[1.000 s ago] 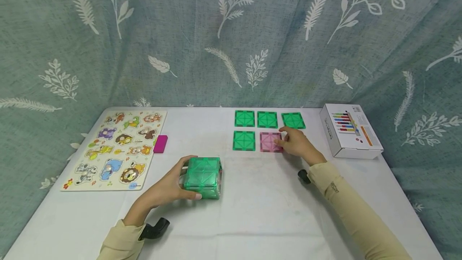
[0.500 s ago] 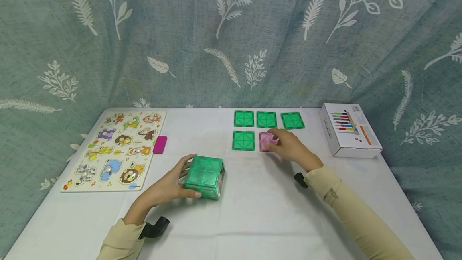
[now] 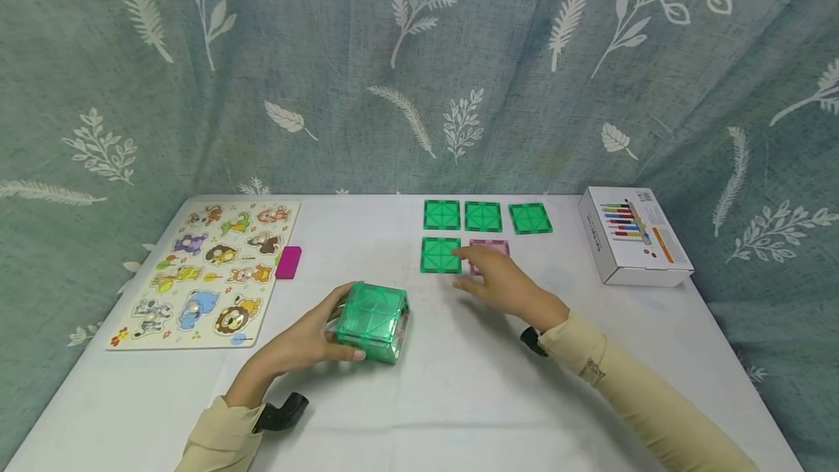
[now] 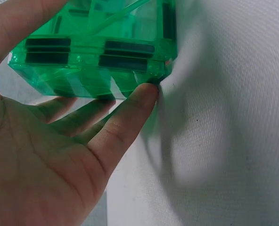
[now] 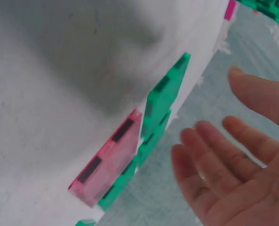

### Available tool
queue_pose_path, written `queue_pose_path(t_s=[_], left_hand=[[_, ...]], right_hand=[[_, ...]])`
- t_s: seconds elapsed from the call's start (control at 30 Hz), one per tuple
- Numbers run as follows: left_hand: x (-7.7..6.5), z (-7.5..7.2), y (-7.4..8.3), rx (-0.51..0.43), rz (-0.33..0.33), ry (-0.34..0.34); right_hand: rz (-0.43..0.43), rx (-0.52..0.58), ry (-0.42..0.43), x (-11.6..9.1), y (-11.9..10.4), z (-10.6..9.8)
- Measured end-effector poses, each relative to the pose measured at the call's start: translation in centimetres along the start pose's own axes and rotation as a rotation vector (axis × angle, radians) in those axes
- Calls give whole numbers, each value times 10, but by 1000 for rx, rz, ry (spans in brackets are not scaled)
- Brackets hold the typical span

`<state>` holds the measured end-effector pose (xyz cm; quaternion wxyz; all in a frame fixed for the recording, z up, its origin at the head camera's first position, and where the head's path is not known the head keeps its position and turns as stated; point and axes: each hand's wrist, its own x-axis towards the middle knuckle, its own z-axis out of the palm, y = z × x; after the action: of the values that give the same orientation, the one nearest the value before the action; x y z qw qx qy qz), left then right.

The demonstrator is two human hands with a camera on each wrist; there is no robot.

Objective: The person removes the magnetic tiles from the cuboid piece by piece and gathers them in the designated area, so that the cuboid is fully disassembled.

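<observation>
My left hand (image 3: 304,341) grips a box built of translucent green magnetic tiles (image 3: 372,315), thumb at its near side and the other fingers behind it. In the left wrist view dark magnet strips line the edges of the green tile box (image 4: 90,52). Over the pink magnetic tile (image 3: 499,246) hangs my right hand (image 3: 501,286), fingers spread and reaching toward a green tile (image 3: 439,257) to its left. The right wrist view shows the right hand (image 5: 233,160) holding nothing, apart from the pink tile (image 5: 111,160) and the green tile (image 5: 165,96).
Behind lie three more green tiles (image 3: 483,217) in a row. A white box (image 3: 639,239) with a printed picture stands at the right. To the left are an animal puzzle board (image 3: 210,275) and a magenta block (image 3: 288,262) beside it. A patterned curtain (image 3: 360,144) hangs behind the table.
My right hand has moved left from the pink tile's right edge, across that tile, toward the green one. The left hand has turned the green box slightly; the pink tile stays in place.
</observation>
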<state>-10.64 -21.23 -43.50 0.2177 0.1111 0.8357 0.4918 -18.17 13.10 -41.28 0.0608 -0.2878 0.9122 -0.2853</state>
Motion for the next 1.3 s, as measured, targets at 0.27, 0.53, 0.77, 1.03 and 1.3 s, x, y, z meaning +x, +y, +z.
queue_pose_path(t_s=[0.27,0.53,0.77,1.03,1.3], left_hand=[[3,2,-1,18,8,5],[3,2,3,4,-6,2],[3,2,3,-18,9,-6],[4,3,1,7,16,-7],[6,4,2,4,47,-7]], right_hand=[[-111,-21,-21,0,-23,10],[-283,-10,-43,-3,-46,22],[-438,-82,-11,1,-58,36],[-597,-215,104,7,-67,54],[-640,-362,153,9,-73,68]])
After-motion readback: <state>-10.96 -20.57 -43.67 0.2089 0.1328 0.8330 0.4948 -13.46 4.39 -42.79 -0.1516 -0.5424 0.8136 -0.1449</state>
